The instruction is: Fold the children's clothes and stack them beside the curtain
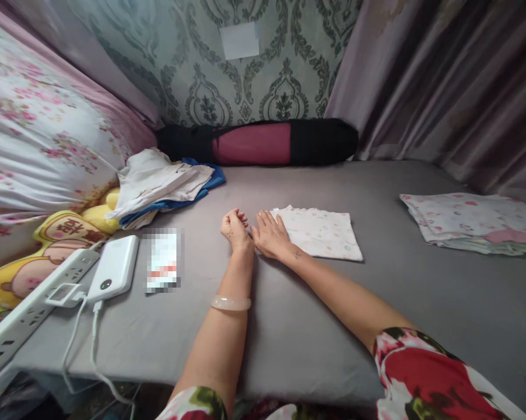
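A small folded cloth (322,233), white with a faint coloured print, lies flat on the grey sheet in front of me. My right hand (272,234) rests palm down on its left edge, fingers stretched out flat. Just left of the cloth is my left hand (235,230), turned on its side with the fingers loosely curled towards the palm. Nothing shows in it. The two hands are close together near the wrist of the left one.
Folded printed cloths (477,221) lie at the right. White and blue clothes (162,181) are piled at the left, near a yellow cushion (48,251). A white power bank (116,265), a power strip (31,303) and a blurred packet (163,259) lie nearer. A black-and-maroon bag (254,143) lies along the wall.
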Tool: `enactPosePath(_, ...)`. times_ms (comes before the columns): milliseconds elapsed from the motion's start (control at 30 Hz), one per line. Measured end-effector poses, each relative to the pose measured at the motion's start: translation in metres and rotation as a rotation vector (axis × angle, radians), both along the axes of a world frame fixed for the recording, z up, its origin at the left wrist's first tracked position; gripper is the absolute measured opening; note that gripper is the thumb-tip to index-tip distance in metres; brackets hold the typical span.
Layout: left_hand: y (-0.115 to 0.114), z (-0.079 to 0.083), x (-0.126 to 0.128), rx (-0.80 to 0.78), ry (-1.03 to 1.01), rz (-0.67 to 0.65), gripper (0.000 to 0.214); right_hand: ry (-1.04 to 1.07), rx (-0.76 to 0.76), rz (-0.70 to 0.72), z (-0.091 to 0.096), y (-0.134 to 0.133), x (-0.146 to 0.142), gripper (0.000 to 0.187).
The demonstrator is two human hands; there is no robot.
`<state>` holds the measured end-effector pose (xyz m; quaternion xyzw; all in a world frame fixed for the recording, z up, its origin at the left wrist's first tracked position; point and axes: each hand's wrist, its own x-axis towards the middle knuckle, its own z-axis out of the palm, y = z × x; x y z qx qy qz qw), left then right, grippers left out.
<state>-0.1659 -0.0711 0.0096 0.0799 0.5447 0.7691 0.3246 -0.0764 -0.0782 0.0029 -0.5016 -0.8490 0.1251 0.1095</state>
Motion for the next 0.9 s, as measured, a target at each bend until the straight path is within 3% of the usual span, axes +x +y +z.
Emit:
enactPosePath(133,0.001,0.000,0.006,0.037,0.074,-0.159,0.024,0.052,-0.027,0.033,0.007,0.002,0.017,0.060)
enactPosePath(200,0.001,-0.003,0.011,0.051,0.206,-0.275,0.031,0.035,0.005,0.010,0.010,0.002,0.033,0.060)
enactPosePath(367,-0.001,-0.016,0.026,0.058,0.927,-0.548,0.030,-0.055,0.083,-0.056,0.009,0.004,0.076,0.059)
enactPosePath(533,-0.011,-0.019,0.042,-0.159,1.600,-0.827,0.046,-0.133,0.105,-0.053,0.002,0.005,0.100,0.058)
enactPosePath(667,-0.016,-0.014,0.048,-0.329,1.754,-0.922,0.044,-0.149,0.125,-0.048,-0.004,0.006,0.103,0.057)
enactPosePath(900,-0.015,-0.017,0.048,-0.336,1.816,-0.886,0.039,-0.120,0.142,-0.063,-0.007,0.005,0.101,0.056)
